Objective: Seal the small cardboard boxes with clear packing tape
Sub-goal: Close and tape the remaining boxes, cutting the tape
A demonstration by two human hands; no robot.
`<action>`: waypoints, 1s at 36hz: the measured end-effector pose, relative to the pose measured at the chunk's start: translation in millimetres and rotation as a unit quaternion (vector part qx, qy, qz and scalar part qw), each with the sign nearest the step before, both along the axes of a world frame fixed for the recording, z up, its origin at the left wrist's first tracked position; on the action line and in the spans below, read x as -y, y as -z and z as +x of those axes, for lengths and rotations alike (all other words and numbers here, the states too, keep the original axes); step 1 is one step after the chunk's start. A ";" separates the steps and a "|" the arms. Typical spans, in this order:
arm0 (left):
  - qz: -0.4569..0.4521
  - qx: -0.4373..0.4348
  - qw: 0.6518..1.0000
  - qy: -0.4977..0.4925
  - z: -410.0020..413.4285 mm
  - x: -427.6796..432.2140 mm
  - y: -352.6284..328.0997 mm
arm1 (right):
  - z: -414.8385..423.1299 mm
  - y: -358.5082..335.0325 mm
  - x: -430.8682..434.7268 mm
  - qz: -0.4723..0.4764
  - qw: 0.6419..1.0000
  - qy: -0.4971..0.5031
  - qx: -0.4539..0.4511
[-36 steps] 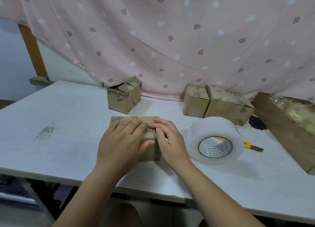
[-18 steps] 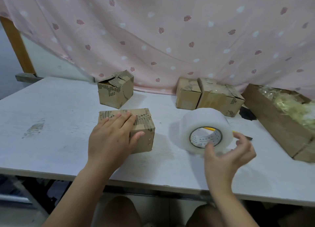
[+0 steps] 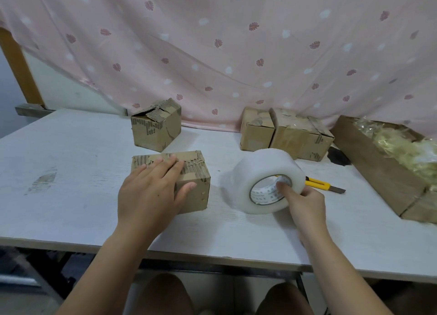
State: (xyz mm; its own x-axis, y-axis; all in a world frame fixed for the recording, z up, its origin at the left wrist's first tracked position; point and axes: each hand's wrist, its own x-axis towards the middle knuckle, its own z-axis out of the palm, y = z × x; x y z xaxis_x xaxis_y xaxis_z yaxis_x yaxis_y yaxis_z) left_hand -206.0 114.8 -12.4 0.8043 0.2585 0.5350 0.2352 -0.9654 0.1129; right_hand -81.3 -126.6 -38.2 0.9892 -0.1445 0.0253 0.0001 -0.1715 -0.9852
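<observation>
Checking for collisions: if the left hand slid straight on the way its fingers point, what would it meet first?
The left hand would likely clear the near box, pass right of the open box and reach the curtain; depth is unclear.

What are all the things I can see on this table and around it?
near box: 1, brown, table front, under the left hand
open-flap box: 1, brown, back left
back boxes: 2, brown, side by side, back right
tape roll: 1, clear-white, right of the near box
knife: 1, yellow, behind the tape roll
long box: 1, brown, far right, holds crinkly yellowish plastic
black thing: 1, beside the long box, unclear what
curtain: 1, pink with leaves, behind
table: 1, white
left hand: flat on the near box
right hand: grips the tape roll
</observation>
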 end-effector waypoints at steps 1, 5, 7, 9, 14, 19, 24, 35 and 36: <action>-0.001 0.001 1.000 -0.001 0.1 -0.2 0.3 | -2.1 -0.9 -7.0 0.009 1.000 -0.004 0.025; 0.000 0.011 1.000 0.004 0.9 -1.8 3.7 | -7.6 -12.9 -33.4 0.105 0.988 -0.068 0.087; 0.005 0.020 1.000 0.004 1.3 -2.5 4.7 | -10.8 -16.0 -44.8 0.180 0.974 -0.118 0.064; 0.014 0.032 0.999 0.006 1.2 -3.3 5.6 | -14.8 -12.5 -52.0 0.255 0.956 -0.147 0.006; 0.013 0.038 0.999 0.015 0.3 -3.0 5.7 | -20.6 -9.1 -58.6 0.349 0.920 -0.149 -0.103; 0.021 0.039 0.999 0.016 -0.5 -3.4 5.1 | -11.2 -13.8 -48.6 0.459 0.851 -0.050 -0.252; 0.019 0.042 0.999 0.016 -0.9 -2.8 5.2 | -13.7 -15.3 -47.7 0.518 0.808 -0.053 -0.274; -0.002 0.019 1.000 0.009 -1.3 -0.6 1.1 | -23.2 -2.6 -66.7 0.542 0.801 -0.094 -0.238; -0.003 0.016 1.000 0.010 -1.2 -0.4 0.9 | -24.2 -2.4 -67.2 0.550 0.796 -0.099 -0.233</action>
